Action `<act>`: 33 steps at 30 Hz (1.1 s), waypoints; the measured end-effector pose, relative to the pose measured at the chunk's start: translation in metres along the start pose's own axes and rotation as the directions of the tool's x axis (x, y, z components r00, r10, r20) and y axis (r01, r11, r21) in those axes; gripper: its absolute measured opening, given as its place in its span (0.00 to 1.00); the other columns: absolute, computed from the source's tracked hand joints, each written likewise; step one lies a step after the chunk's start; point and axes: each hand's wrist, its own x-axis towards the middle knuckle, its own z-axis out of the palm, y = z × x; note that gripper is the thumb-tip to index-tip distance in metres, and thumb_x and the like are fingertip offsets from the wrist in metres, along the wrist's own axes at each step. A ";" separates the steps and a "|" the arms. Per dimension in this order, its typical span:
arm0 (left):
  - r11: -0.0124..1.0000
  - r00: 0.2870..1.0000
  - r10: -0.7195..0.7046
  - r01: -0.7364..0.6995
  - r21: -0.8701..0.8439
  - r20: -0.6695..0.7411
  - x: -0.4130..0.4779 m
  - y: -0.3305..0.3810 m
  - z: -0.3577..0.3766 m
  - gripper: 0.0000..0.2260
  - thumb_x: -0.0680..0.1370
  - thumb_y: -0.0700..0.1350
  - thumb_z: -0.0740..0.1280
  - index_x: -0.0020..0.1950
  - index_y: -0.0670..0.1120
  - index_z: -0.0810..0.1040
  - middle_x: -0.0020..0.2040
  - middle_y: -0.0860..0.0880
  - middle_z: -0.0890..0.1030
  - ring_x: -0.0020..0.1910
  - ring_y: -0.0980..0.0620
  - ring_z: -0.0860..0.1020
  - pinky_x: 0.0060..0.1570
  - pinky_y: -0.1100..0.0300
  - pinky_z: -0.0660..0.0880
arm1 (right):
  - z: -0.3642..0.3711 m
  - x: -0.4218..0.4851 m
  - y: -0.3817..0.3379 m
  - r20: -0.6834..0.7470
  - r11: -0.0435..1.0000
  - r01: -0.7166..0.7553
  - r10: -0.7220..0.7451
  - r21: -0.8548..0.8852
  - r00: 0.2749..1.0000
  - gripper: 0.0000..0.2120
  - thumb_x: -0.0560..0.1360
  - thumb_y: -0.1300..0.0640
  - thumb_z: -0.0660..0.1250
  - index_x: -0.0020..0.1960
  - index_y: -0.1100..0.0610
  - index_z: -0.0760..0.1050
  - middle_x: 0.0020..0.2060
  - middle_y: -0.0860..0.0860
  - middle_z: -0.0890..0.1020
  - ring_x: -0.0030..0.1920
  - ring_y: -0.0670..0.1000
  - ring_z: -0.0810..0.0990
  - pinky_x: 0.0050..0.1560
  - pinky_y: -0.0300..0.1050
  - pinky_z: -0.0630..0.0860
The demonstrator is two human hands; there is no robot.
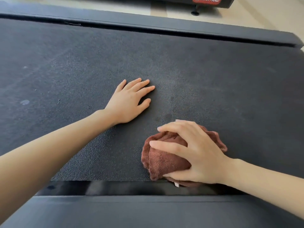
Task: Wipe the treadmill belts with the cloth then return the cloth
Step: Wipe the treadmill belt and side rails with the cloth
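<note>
A black textured treadmill belt (181,66) fills most of the head view. My left hand (130,101) lies flat on it near the middle, fingers straight and spread. A bunched brown cloth (162,157) sits on the belt near its front edge. My right hand (194,153) covers the cloth from above, fingers curved over it and thumb tucked along its near side, pressing it to the belt. Part of the cloth is hidden under that hand.
Dark side rails border the belt, one at the far side (164,25) and one close to me (148,211). Pale spots (24,102) mark the belt at the left. Another machine's base with a red label (207,0) stands on the light floor beyond.
</note>
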 end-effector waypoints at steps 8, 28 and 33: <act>1.000 1.000 -0.004 0.004 0.018 0.005 0.000 -0.001 0.002 0.22 0.80 0.54 0.53 0.74 0.56 0.60 0.76 0.55 0.58 0.75 0.54 0.52 0.73 0.48 0.45 | -0.005 0.013 0.022 0.160 0.929 0.371 -0.368 0.015 0.916 0.15 0.76 0.48 0.64 0.61 0.48 0.78 0.63 0.53 0.77 0.67 0.56 0.72 0.67 0.59 0.67; 0.999 0.999 -0.025 0.024 0.030 0.028 -0.032 -0.041 -0.021 0.22 0.81 0.53 0.51 0.74 0.50 0.60 0.76 0.53 0.58 0.75 0.53 0.53 0.74 0.49 0.48 | 0.009 0.010 -0.017 -0.037 0.996 0.085 -0.084 0.034 0.996 0.10 0.73 0.48 0.68 0.53 0.48 0.82 0.53 0.50 0.80 0.50 0.56 0.75 0.47 0.52 0.71; 0.999 0.999 -0.029 0.028 0.027 0.021 -0.041 -0.038 -0.018 0.23 0.80 0.54 0.52 0.75 0.50 0.59 0.76 0.53 0.57 0.75 0.53 0.52 0.74 0.51 0.46 | 0.007 0.032 0.019 -0.035 0.986 0.158 -0.160 -0.054 0.987 0.10 0.73 0.48 0.67 0.52 0.47 0.82 0.51 0.51 0.81 0.46 0.56 0.77 0.43 0.49 0.73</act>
